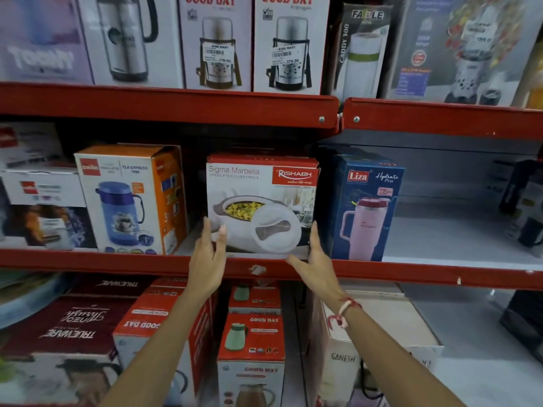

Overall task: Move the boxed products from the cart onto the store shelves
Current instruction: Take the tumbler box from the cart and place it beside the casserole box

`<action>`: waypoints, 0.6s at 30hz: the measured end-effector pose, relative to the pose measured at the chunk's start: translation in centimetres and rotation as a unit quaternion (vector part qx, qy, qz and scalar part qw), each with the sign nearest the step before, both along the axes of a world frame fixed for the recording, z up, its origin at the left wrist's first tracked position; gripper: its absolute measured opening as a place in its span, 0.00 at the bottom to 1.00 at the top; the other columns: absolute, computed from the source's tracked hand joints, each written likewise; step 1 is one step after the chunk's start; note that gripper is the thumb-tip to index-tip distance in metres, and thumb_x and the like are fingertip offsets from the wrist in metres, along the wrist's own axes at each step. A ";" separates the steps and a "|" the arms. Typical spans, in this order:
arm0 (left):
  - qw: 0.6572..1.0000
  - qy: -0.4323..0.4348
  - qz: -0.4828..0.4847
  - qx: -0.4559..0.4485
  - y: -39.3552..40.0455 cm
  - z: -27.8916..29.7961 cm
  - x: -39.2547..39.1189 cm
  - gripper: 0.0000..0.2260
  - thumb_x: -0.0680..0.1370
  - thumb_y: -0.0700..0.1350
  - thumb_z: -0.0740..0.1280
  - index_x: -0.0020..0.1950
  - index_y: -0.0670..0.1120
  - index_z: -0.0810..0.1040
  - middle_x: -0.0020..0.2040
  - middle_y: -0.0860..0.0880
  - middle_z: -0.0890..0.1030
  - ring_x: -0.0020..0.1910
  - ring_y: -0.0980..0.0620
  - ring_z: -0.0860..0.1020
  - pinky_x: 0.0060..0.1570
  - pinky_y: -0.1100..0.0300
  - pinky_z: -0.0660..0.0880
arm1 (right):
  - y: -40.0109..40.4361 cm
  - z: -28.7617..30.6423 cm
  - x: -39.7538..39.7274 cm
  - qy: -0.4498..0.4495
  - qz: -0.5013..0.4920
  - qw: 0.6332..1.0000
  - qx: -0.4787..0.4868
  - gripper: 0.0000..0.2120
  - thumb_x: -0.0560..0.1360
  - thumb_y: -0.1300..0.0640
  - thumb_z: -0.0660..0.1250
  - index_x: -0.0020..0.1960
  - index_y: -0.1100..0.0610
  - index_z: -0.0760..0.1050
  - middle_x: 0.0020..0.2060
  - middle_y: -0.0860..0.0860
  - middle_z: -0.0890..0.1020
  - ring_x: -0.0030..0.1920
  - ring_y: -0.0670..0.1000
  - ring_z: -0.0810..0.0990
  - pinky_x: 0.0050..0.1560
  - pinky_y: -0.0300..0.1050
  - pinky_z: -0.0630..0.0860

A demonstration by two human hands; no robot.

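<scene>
A white and red casserole box (261, 198) stands on the middle red shelf (117, 261), between an orange tea flask box (132, 198) and a blue Liza tumbler box (367, 207). My left hand (207, 251) grips its lower left corner, fingers on the side and thumb on the front. My right hand (314, 254) holds the lower right corner from the side and below. The cart is out of view.
The upper shelf carries flask boxes (286, 42). The lower shelf holds Good Day boxes (252, 342), maroon Trueware boxes (70, 327) and a Ganesh carton (379, 342). Bare white shelf surface (458, 239) lies right of the blue box, with dark boxes (526, 204) at the far right.
</scene>
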State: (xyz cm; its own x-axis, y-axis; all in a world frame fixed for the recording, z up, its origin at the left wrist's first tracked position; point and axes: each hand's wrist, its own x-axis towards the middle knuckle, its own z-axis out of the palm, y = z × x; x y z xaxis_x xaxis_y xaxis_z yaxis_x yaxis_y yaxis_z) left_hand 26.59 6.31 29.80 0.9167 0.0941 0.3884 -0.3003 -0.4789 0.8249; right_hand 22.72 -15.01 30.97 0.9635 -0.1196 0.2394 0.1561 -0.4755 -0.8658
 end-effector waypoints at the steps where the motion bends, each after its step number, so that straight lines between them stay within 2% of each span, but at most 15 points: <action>1: 1.000 -0.003 -0.005 0.005 0.3 -0.1 -0.3 0.30 0.76 0.66 0.47 0.75 0.58 0.44 0.74 0.44 0.64 0.67 0.41 0.70 0.62 0.52 0.67 | 0.0 -0.2 -0.3 -0.010 -0.009 1.000 0.000 0.46 0.74 0.53 0.69 0.76 0.46 0.37 0.74 0.53 0.65 0.73 0.54 0.65 0.70 0.47 0.64; 4: 1.000 -0.001 -0.017 0.025 0.9 -0.1 -1.4 0.27 0.79 0.61 0.48 0.76 0.57 0.44 0.73 0.44 0.65 0.68 0.42 0.68 0.58 0.56 0.64 | -0.1 -0.7 -0.9 -0.018 -0.012 1.000 -0.018 0.45 0.74 0.55 0.68 0.76 0.44 0.38 0.74 0.53 0.65 0.73 0.55 0.64 0.71 0.50 0.63; 7: 0.999 0.008 0.010 0.053 0.4 0.2 -2.2 0.28 0.79 0.59 0.49 0.76 0.53 0.45 0.74 0.42 0.61 0.70 0.41 0.64 0.66 0.50 0.63 | -0.5 -0.9 -1.1 -0.036 -0.027 0.999 -0.021 0.43 0.74 0.55 0.68 0.76 0.43 0.41 0.74 0.52 0.66 0.73 0.54 0.66 0.72 0.52 0.65; 9: 0.993 -0.075 0.081 0.048 -1.2 0.4 -3.2 0.27 0.78 0.58 0.50 0.75 0.48 0.55 0.71 0.42 0.64 0.69 0.44 0.65 0.66 0.50 0.64 | -1.1 -0.7 -1.5 -0.089 -0.095 0.991 0.013 0.38 0.74 0.56 0.68 0.76 0.46 0.51 0.72 0.51 0.69 0.71 0.53 0.68 0.71 0.54 0.67; 10: 0.986 -0.133 0.098 0.036 -2.4 0.7 -3.8 0.24 0.79 0.55 0.52 0.72 0.46 0.61 0.68 0.43 0.67 0.66 0.46 0.68 0.64 0.54 0.66 | -1.6 -0.5 -1.9 -0.126 -0.145 0.981 0.036 0.34 0.74 0.57 0.68 0.75 0.48 0.56 0.71 0.51 0.70 0.70 0.53 0.69 0.70 0.56 0.69; 12: 0.979 -0.199 0.031 0.027 -5.6 1.1 -4.6 0.14 0.79 0.49 0.56 0.63 0.48 0.70 0.59 0.47 0.74 0.54 0.55 0.75 0.55 0.61 0.71 | -3.1 0.0 -2.6 -0.191 -0.238 0.950 0.071 0.28 0.74 0.60 0.67 0.71 0.52 0.62 0.68 0.54 0.70 0.68 0.53 0.68 0.66 0.54 0.72; 14: 0.977 -0.176 -0.111 0.046 -9.4 1.6 -5.0 0.10 0.80 0.47 0.57 0.59 0.51 0.73 0.55 0.50 0.79 0.48 0.62 0.76 0.48 0.69 0.73 | -5.6 0.2 -2.7 -0.201 -0.290 0.932 0.085 0.29 0.73 0.63 0.67 0.71 0.55 0.61 0.68 0.57 0.66 0.67 0.55 0.65 0.64 0.52 0.72; 16: 0.967 -0.092 -0.233 0.041 -13.1 1.8 -5.0 0.16 0.80 0.50 0.57 0.67 0.50 0.70 0.64 0.50 0.76 0.59 0.62 0.74 0.57 0.72 0.70 | -8.2 0.2 -2.2 -0.152 -0.285 0.943 0.087 0.35 0.72 0.63 0.68 0.74 0.56 0.56 0.71 0.58 0.63 0.71 0.57 0.63 0.67 0.53 0.68; 18: 0.961 0.006 -0.274 0.026 -16.4 1.8 -4.7 0.24 0.80 0.56 0.54 0.74 0.51 0.58 0.74 0.50 0.64 0.72 0.55 0.64 0.71 0.60 0.63 | -10.1 0.2 -1.8 -0.100 -0.227 0.964 0.097 0.40 0.73 0.61 0.68 0.77 0.55 0.48 0.74 0.58 0.60 0.73 0.58 0.61 0.71 0.55 0.63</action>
State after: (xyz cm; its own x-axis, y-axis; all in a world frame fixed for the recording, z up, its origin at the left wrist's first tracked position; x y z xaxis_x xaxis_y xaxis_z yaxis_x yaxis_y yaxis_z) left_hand 21.84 -10.12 31.62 0.8275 -0.4238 0.3684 -0.5096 -0.2913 0.8096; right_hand 20.96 -25.10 31.16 0.7376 -0.5797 0.3461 0.1429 -0.3669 -0.9192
